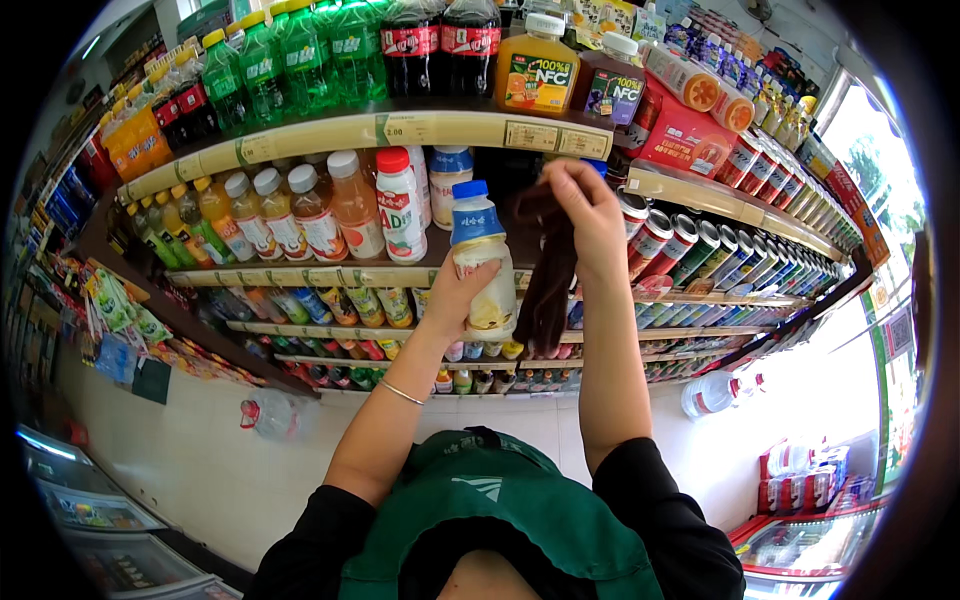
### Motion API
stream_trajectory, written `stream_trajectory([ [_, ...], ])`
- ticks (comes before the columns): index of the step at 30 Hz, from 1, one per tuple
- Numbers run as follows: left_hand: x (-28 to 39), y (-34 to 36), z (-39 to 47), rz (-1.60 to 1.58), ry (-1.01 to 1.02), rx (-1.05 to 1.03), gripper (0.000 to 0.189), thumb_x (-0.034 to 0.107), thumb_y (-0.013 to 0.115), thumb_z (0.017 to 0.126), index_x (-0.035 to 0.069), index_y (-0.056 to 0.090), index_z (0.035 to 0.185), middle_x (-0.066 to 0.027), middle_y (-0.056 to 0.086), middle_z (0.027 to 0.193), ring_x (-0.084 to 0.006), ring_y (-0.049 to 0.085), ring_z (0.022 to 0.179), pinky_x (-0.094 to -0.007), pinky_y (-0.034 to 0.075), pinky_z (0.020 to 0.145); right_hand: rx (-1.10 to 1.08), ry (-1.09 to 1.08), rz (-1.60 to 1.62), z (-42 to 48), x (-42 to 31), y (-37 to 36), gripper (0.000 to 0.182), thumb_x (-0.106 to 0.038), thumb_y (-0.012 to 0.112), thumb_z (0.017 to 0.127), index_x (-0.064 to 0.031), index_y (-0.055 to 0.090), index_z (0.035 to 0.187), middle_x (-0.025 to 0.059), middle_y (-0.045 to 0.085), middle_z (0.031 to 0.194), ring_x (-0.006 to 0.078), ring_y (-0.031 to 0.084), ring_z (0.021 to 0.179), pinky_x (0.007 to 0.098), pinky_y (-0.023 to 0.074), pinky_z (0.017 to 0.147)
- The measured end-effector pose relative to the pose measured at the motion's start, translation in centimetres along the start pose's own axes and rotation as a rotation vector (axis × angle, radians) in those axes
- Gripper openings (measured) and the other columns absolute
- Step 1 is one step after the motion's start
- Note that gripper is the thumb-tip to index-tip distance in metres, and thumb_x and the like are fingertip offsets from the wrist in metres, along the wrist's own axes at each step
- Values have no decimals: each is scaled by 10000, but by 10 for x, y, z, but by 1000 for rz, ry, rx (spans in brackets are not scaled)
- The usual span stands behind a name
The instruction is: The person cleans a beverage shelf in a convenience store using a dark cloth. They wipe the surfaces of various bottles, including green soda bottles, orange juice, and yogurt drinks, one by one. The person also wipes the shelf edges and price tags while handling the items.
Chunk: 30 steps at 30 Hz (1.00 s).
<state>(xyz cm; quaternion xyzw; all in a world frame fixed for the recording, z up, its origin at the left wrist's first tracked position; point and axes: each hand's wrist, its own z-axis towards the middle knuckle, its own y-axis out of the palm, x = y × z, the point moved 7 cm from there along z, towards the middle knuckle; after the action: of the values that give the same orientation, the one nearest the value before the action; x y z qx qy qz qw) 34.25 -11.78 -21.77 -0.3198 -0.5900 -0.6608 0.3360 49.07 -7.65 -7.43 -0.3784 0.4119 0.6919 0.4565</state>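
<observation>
My left hand point(453, 297) grips a plastic drink bottle point(486, 281) with a blue cap and pale contents, tilted a little in front of the shelf. Beside it, my right hand point(589, 214) pinches a dark brown cloth point(544, 292) that hangs down limp. The cloth appears just apart from the bottle's right side. Behind my hands runs a shelf level with a red-capped white bottle point(400, 206) and another blue-capped bottle point(444, 184). Dark shelf space shows between that bottle and my right hand.
Above, a shelf holds green soda bottles point(300, 56), cola bottles point(409, 45) and an orange juice bottle point(536, 67). To the right stand rows of drink cans point(686, 240). Large water jugs point(709, 394) rest on the tiled floor point(517, 420). Glass-topped freezers point(120, 555) flank the aisle.
</observation>
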Motion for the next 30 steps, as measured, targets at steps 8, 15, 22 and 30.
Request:
stream_trajectory([
  [8,-42,14,-13,-80,-160,116,419,153,753,829,59,537,1175,-51,646,1035,-167,646,913,-341,542,798,-132,-318,277,5,-59,37,200,-73,590,951,-19,602,1143,62,649,1105,136,626,948,266,505,853],
  [15,7,20,-22,69,-76,65,484,76,616,867,65,479,1331,-67,595,1217,-168,597,1082,-333,514,895,-323,-665,-843,-80,17,43,604,-232,750,752,-71,564,1304,177,425,1443,450,331,1335,518,293,1105],
  [22,3,16,-11,479,143,65,656,203,750,791,11,421,1324,-113,597,1203,-211,582,1103,-331,476,914,-479,-863,-1127,-32,14,85,249,-278,738,745,-105,681,915,50,651,1089,244,570,1105,473,375,1042],
  [30,26,1,-12,770,99,96,573,157,785,759,18,479,1223,-124,643,1086,-194,632,972,-332,508,848,-368,50,-409,28,35,60,261,-251,650,936,-2,648,855,-18,603,701,45,491,634,221,430,611],
])
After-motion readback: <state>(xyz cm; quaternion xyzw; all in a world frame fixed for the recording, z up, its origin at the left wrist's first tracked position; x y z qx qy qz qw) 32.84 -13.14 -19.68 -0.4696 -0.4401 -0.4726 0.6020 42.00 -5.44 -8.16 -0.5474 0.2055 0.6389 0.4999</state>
